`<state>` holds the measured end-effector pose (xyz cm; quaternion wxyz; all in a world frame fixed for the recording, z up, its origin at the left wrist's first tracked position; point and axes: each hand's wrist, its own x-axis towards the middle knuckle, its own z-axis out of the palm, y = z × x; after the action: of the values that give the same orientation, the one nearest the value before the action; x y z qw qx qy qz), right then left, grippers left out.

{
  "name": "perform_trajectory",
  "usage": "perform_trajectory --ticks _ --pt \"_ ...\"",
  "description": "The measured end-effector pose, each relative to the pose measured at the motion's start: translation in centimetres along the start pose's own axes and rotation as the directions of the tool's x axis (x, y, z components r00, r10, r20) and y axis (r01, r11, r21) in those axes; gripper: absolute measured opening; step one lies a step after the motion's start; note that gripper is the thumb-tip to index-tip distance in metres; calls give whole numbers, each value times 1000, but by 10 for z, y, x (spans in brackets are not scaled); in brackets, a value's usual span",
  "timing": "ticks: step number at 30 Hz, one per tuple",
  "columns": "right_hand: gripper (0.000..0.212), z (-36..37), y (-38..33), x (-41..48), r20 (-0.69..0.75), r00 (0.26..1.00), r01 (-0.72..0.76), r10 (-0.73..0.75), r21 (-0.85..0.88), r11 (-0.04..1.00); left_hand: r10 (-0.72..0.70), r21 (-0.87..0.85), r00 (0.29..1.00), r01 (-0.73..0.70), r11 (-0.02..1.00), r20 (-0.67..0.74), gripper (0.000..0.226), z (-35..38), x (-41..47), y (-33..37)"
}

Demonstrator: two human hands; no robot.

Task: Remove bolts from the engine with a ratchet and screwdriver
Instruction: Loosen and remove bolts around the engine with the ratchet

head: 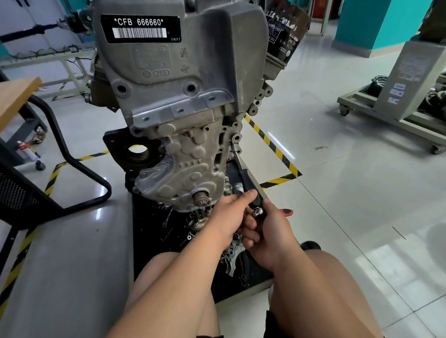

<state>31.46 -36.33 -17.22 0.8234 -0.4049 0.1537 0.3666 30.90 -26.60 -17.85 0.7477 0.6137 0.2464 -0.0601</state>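
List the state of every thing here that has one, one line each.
Engine, standing upright.
Bolt, still in the engine, tool tip on it.
Screwdriver, tip on the bolt, handle gripped.
Left hand, grips the screwdriver handle.
Right hand, grips the handle's end.
Red-handled tool, lying on the floor.

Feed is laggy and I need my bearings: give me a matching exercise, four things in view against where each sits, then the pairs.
Things:
1 screwdriver
2 oil filter
3 barcode label
4 wooden table

Places:
A far left of the view
B top front of the engine
C held by the left hand and right hand, tip at a bolt on the engine's right edge
D upper right of the engine

Pairs: 1-C, 2-D, 3-B, 4-A
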Motion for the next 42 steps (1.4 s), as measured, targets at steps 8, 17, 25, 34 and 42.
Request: perform_trajectory --ticks 8,17,25,34,42 --pt "44 -2 3 1 -45 994 89 -95 -118 989 21 29 999 -21 999 -25 31 1 2 -2" --pt "39 -1 9 -4 -112 838 323 -534 -686 651 108 -2 991 -108 994 -75 24 1 8 -4" --pt "47 -1 15 -6 52 764 369 -643 -853 369 80 1 995 -80 997 -64 23 -1 5 -1" --pt "37 -1 7 -2 -193 914 203 -356 -542 816 63 -10 998 -63 998 -19 25 2 -1 1" --pt "44 0 0 0 -51 998 23 -25 -49 999 28 11 999 -27 1000 -37 30 1 0 1"
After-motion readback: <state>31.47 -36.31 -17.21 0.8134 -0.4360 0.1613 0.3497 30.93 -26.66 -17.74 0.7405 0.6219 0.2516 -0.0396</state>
